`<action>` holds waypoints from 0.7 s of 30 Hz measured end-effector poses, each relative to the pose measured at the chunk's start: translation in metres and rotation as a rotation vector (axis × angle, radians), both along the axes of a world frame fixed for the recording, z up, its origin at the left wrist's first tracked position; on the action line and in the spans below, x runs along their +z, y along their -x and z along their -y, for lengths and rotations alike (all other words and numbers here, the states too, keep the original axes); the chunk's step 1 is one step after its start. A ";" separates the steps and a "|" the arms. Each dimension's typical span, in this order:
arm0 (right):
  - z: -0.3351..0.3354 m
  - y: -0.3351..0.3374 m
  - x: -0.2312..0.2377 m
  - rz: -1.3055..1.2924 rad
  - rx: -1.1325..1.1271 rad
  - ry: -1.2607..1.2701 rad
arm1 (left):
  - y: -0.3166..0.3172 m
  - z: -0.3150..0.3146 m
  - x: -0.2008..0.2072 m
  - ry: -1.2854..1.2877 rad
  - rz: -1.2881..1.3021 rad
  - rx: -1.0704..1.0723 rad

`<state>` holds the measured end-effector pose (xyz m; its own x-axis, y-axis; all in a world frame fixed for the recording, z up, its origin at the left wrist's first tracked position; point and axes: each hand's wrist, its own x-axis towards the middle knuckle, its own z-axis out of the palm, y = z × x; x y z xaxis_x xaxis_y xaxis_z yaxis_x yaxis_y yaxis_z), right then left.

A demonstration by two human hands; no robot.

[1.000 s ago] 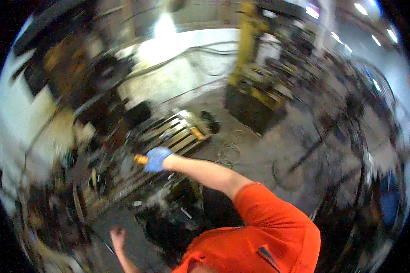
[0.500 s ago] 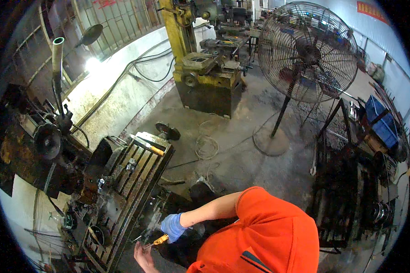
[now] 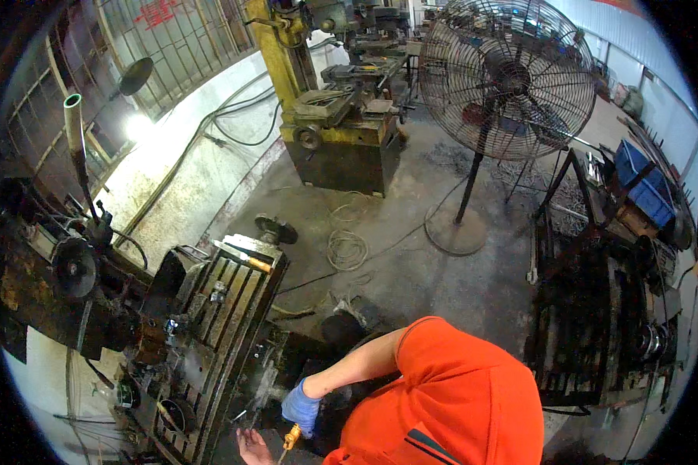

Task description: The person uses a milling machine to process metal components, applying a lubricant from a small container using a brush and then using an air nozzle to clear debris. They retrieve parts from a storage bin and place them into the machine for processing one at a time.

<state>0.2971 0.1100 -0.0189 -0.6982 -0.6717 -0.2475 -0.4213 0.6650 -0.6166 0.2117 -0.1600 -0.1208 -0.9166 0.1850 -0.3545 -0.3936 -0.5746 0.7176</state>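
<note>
Tool (image 3: 291, 438) with an orange handle sits low before me, gripped in my gloved right hand (image 3: 301, 411); a firm hold suits it. My bare left hand (image 3: 254, 448), loosely open beside it, should avoid the shaft. Leftward lies a slotted machine table (image 3: 240, 294).

A glaring lamp (image 3: 139, 128) whitens the wall (image 3: 177, 192) amid dim, shadowy surroundings, edges curving into black corners.
</note>
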 end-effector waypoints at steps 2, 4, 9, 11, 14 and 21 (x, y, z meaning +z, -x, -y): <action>-0.003 -0.004 0.019 0.137 0.021 0.036 | -0.005 0.005 0.010 -0.088 0.068 -0.082; -0.008 -0.006 0.038 0.358 -0.025 0.041 | -0.006 0.007 0.015 -0.104 0.078 -0.095; -0.014 0.009 0.023 -0.071 -0.008 -0.015 | 0.005 0.001 0.013 0.003 0.083 -0.063; -0.011 0.021 -0.003 -0.090 -0.044 -0.034 | -0.006 -0.010 0.022 0.179 0.084 0.103; -0.008 0.009 0.028 -0.087 -0.056 -0.066 | -0.012 0.016 -0.005 0.022 -0.016 0.051; 0.017 0.006 0.026 0.067 0.095 -0.148 | -0.048 0.030 0.027 -0.006 0.082 0.177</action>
<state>0.2915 0.0935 0.0075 -0.6119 -0.6868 -0.3923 -0.4481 0.7097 -0.5436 0.2602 -0.1901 -0.0934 -0.9030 0.0255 -0.4290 -0.3430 -0.6443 0.6836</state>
